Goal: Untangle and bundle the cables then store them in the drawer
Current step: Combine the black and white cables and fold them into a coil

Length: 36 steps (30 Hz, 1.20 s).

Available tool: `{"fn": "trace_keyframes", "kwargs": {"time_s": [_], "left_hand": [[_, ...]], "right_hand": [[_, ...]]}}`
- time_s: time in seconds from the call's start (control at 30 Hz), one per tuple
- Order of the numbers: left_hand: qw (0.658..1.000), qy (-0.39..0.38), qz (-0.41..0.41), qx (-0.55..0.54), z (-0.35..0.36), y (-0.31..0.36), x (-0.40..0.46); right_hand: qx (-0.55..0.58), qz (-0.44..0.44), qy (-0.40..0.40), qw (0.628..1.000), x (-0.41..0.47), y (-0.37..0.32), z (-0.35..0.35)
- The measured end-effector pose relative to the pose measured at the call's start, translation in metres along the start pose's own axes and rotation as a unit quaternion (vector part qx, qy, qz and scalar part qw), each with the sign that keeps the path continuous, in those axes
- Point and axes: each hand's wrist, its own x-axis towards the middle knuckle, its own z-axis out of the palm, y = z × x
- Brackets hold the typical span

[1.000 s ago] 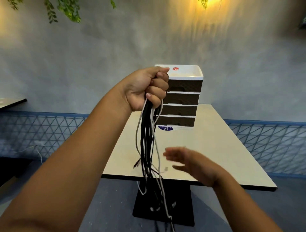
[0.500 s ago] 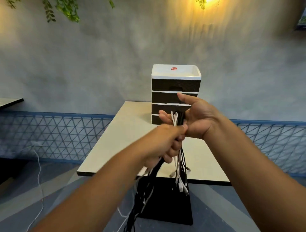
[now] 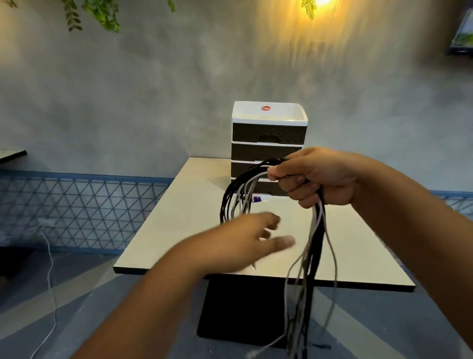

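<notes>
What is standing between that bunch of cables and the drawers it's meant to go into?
No loose object: the right hand grips the cables just in front of the drawer unit on the table. But every visible drawer front looks closed, so a drawer must be opened first.

A pale square tabletop (image 3: pixel 194 205) stands on a black pedestal base (image 3: pixel 238 307). Behind the tabletop rises a grey wall (image 3: pixel 128 102) with blue lattice railing (image 3: pixel 76 202). Above it hang green leaves (image 3: pixel 102 15) and a glowing lamp (image 3: pixel 322 2). Left of it, a white cord (image 3: pixel 51 281) trails on the floor.
</notes>
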Motion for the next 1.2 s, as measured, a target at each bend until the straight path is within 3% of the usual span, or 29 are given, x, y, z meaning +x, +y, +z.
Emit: {"fn": "trace_keyframes", "kwargs": {"time_s": [0.1, 0.17, 0.23, 0.33, 0.47, 0.63, 0.83, 1.07, 1.2], "left_hand": [[0.977, 0.204, 0.053, -0.039, -0.05, 0.016, -0.022], [0.944, 0.306, 0.104, 0.057, -0.07, 0.018, -0.02], [0.951, 0.26, 0.116, 0.12, -0.072, 0.02, -0.007], [0.978, 0.116, 0.142, -0.095, -0.054, 0.014, 0.017], [0.949, 0.053, 0.152, -0.272, -0.026, -0.015, 0.029], [0.88, -0.037, 0.15, -0.449, -0.009, -0.043, 0.038], [0.846, -0.129, 0.129, -0.502, -0.003, -0.073, 0.035], [0.872, -0.143, 0.055, -0.466, 0.001, -0.114, 0.021], [0.848, -0.157, 0.036, -0.504, -0.019, -0.114, 0.013]], "right_hand": [[-0.08, -0.014, -0.006, 0.997, -0.013, -0.007, -0.002], [-0.138, -0.018, -0.012, 0.99, -0.019, -0.012, 0.002], [-0.194, -0.026, -0.018, 0.98, -0.024, -0.016, 0.008], [-0.225, -0.053, -0.016, 0.973, -0.032, -0.024, 0.01], [-0.163, -0.07, -0.025, 0.984, -0.046, -0.041, -0.014], [-0.104, -0.098, 0.002, 0.99, -0.049, -0.045, -0.04], [-0.024, -0.119, 0.051, 0.991, -0.043, -0.026, -0.056], [0.057, -0.144, 0.082, 0.985, -0.026, 0.009, -0.066], [0.102, -0.14, 0.083, 0.981, -0.014, 0.051, -0.079]]}}
